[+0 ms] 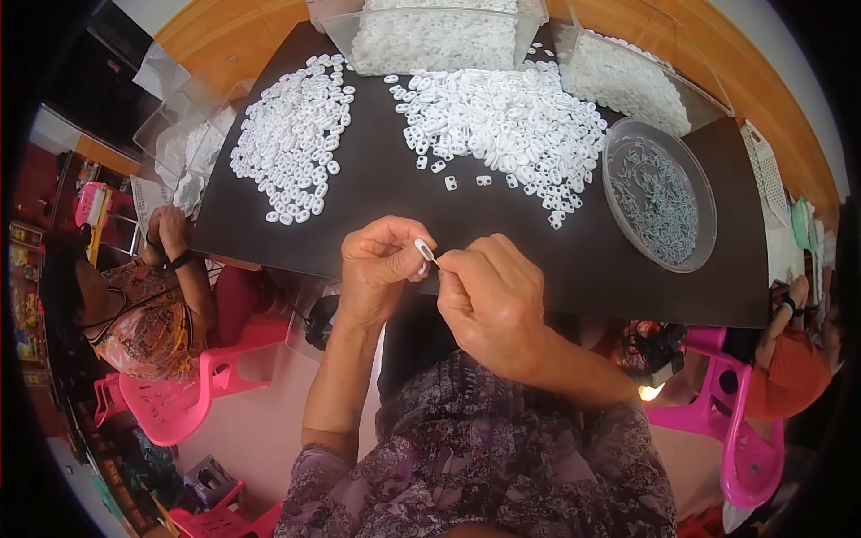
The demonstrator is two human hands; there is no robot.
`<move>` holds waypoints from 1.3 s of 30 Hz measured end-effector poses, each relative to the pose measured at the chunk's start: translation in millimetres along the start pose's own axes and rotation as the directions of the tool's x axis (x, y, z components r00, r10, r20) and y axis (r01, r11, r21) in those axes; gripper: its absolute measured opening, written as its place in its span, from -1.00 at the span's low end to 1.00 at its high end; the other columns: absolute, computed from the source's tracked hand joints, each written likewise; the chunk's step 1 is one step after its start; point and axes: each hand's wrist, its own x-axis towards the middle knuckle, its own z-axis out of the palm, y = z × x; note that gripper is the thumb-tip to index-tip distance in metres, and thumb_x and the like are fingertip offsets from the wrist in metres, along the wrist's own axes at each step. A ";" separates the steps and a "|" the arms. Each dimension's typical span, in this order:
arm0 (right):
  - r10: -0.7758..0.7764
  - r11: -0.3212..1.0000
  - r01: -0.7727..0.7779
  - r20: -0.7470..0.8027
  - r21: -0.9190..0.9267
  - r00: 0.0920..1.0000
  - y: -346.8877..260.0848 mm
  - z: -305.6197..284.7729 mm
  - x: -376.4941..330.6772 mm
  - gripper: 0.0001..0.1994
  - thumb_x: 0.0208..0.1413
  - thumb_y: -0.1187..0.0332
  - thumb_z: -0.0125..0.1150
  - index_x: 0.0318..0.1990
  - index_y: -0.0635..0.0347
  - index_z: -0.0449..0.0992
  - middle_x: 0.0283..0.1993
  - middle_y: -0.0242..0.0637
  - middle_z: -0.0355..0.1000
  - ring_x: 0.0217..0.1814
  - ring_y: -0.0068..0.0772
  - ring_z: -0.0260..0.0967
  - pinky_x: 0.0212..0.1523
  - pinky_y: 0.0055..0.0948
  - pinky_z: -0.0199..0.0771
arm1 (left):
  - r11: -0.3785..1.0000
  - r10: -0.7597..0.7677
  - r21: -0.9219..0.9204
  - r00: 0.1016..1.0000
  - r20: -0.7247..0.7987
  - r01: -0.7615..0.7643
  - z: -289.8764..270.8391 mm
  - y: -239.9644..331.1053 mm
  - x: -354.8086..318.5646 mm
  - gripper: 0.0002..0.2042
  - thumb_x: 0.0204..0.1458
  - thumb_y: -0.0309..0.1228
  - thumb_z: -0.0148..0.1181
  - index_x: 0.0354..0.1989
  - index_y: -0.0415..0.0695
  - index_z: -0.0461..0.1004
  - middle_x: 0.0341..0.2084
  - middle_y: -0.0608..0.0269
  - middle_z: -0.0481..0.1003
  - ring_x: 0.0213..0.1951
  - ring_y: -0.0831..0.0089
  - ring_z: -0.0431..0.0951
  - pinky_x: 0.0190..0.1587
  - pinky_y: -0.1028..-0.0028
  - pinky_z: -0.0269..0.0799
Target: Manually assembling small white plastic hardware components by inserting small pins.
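Observation:
Close in front of me, near the table's front edge, my left hand pinches a small white oval plastic piece with a dark slot in it. Against that piece come the closed thumb and forefinger of my right hand. A thin, short bit shows at those fingertips, too small to name. Beyond my hands lies a heap of white slotted pieces. Another heap of white oval pieces spreads at the left. To the right, a round clear dish holds many small grey screw-like parts.
Two clear bins full of white pieces, a middle bin and a right bin, stand along the back of the dark table. One person sits at the left, another at the right. Pink chairs flank me.

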 end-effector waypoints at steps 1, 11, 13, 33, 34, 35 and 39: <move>0.001 1.000 -0.001 0.002 0.000 1.000 0.1 0.5 0.2 -0.77 -0.33 0.74 0.15 -0.43 0.28 0.41 -0.58 -0.24 0.23 -0.58 -0.21 0.21 -0.59 -0.33 0.19 | 1.000 -0.004 0.002 1.000 -0.001 0.004 -0.3 0.5 0.2 -0.83 -0.11 -0.51 0.30 -0.37 -0.31 0.48 -0.52 0.22 0.48 -0.55 0.58 0.39 -0.49 0.63 0.29; 0.052 0.990 -0.043 -0.058 0.132 0.997 5.0 9.4 0.6 -0.77 -0.30 0.74 0.15 -0.42 0.27 0.41 -0.59 -0.25 0.25 -0.60 -0.28 0.21 -0.61 -0.38 0.19 | 0.997 -0.045 -0.071 0.998 -0.048 0.041 1.9 -4.3 -2.4 -0.79 -0.10 -0.45 0.31 -0.36 -0.30 0.46 -0.53 0.23 0.47 -0.56 0.58 0.38 -0.50 0.63 0.28; 0.066 0.990 -0.059 -0.047 0.131 0.997 6.2 9.7 0.5 -0.78 -0.28 0.74 0.16 -0.42 0.27 0.41 -0.59 -0.26 0.26 -0.60 -0.29 0.21 -0.62 -0.38 0.19 | 0.997 -0.049 -0.064 0.997 -0.058 0.046 2.0 -4.2 -2.2 -0.78 -0.11 -0.45 0.32 -0.35 -0.31 0.46 -0.53 0.23 0.47 -0.56 0.59 0.38 -0.50 0.63 0.28; 0.051 0.998 -0.048 -0.065 0.046 0.997 7.8 13.8 -4.2 -0.79 -0.29 0.73 0.12 -0.44 0.26 0.40 -0.59 -0.24 0.25 -0.59 -0.23 0.21 -0.61 -0.33 0.20 | 0.988 -0.058 -0.147 0.998 -0.025 0.053 -2.7 -15.5 1.0 -0.78 -0.10 -0.46 0.30 -0.33 -0.32 0.44 -0.51 0.21 0.48 -0.58 0.56 0.39 -0.49 0.60 0.29; 0.041 0.999 -0.038 -0.075 0.038 0.996 8.4 14.3 -4.9 -0.79 -0.29 0.73 0.12 -0.44 0.26 0.40 -0.59 -0.24 0.25 -0.60 -0.23 0.21 -0.61 -0.34 0.20 | 0.987 -0.055 -0.154 0.998 -0.026 0.051 -2.2 -16.0 1.1 -0.77 -0.09 -0.46 0.30 -0.33 -0.31 0.43 -0.50 0.21 0.48 -0.58 0.55 0.39 -0.49 0.60 0.30; 0.042 0.999 -0.039 -0.076 0.038 0.996 8.5 14.4 -4.9 -0.79 -0.29 0.73 0.12 -0.44 0.26 0.40 -0.59 -0.24 0.25 -0.60 -0.23 0.21 -0.61 -0.34 0.20 | 0.986 -0.053 -0.161 0.998 -0.027 0.048 -1.9 -16.2 1.1 -0.77 -0.09 -0.45 0.29 -0.32 -0.31 0.43 -0.50 0.21 0.47 -0.58 0.55 0.39 -0.49 0.60 0.30; 0.019 1.000 -0.017 -0.085 0.025 0.996 9.6 17.1 -6.8 -0.78 -0.28 0.73 0.13 -0.42 0.26 0.40 -0.57 -0.25 0.26 -0.59 -0.24 0.21 -0.60 -0.34 0.20 | 0.982 -0.067 -0.178 0.997 -0.032 0.060 -4.2 -18.4 0.4 -0.78 -0.09 -0.45 0.29 -0.32 -0.30 0.43 -0.51 0.21 0.47 -0.58 0.54 0.39 -0.49 0.59 0.29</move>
